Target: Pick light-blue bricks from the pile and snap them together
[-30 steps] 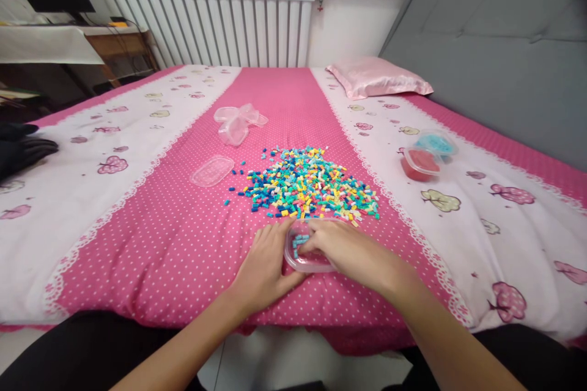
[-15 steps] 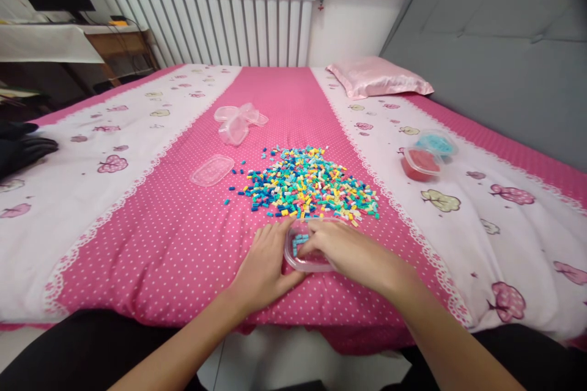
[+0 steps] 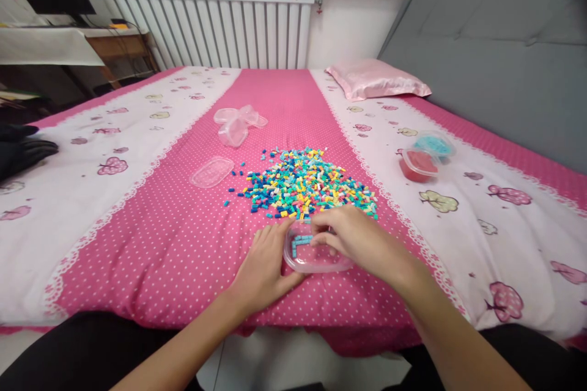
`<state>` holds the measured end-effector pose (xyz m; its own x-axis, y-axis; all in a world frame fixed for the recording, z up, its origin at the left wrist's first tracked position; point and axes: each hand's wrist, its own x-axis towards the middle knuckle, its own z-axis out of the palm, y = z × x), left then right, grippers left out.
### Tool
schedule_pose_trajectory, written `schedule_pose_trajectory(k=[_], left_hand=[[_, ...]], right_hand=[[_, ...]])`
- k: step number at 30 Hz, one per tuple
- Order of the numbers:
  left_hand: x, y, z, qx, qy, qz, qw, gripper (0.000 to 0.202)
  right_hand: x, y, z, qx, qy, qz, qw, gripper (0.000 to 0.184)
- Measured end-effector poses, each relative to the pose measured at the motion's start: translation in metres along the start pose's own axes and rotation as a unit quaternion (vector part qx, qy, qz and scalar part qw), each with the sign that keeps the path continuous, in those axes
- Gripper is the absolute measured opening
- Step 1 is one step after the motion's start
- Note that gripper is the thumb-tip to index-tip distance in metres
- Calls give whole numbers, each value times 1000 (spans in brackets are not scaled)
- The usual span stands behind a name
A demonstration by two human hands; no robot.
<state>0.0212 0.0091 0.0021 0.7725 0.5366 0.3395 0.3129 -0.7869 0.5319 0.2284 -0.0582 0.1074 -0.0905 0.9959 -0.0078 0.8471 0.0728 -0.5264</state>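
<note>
A clear plastic container sits at the near side of the bed. In its left part, small light-blue bricks form an L-shaped row. My left hand grips the container's left end, fingers at the far rim and thumb at the near side. Over the container's right half is my right hand, thumb and index finger pinched together just right of the blue row. Whatever is between those fingertips is too small to make out. Just beyond the container spreads a heap of small multicoloured bricks.
An oval clear lid lies left of the heap, and more clear lids or tubs lie behind it. Tubs with red contents and blue contents stand at right. Black gloves lie far left; a pillow lies at the back.
My right hand has drawn back to the right and lifted slightly from the blue row, uncovering more of it. My left hand has stayed on the container.
</note>
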Motion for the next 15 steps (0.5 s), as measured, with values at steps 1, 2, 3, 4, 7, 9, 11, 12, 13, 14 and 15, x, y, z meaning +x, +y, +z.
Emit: schedule_pose_trajectory(k=[1, 2, 3, 4, 7, 9, 11, 12, 13, 14, 15], left_hand=[[0, 0, 0, 0, 0, 0, 1000, 83], [0, 0, 0, 0, 0, -1, 1000, 83], [0, 0, 0, 0, 1, -1, 1000, 83], [0, 0, -1, 0, 2, -1, 1000, 83], [0, 0, -1, -2, 4, -1, 1000, 83], [0, 0, -1, -5, 4, -1, 1000, 82], [1, 1, -2, -9, 4, 0, 1000, 82], [1, 1, -2, -10, 4, 0, 1000, 81], [1, 1, -1, -10, 5, 0, 1000, 81], [1, 1, -1, -10, 4, 0, 1000, 81], [1, 1, -1, -10, 4, -1, 1000, 81]], right_hand=[[0, 0, 0, 4, -1, -1, 1000, 27], [0, 1, 1, 7, -2, -4, 1000, 27], [0, 3, 3, 9, -1, -8, 1000, 26], [0, 5, 5, 11, 1, -12, 1000, 25], [-1, 13, 10, 18, 9, -25, 999, 27], [-2, 14, 10, 30, 16, -28, 999, 33], [-3, 11, 8, 40, 25, -20, 999, 31], [-3, 9, 6, 41, 31, -12, 999, 28], [-3, 7, 4, 39, 36, -3, 999, 25], [-3, 5, 3, 35, 40, 6, 999, 22], [-3, 3, 2, 28, 41, 13, 999, 21]])
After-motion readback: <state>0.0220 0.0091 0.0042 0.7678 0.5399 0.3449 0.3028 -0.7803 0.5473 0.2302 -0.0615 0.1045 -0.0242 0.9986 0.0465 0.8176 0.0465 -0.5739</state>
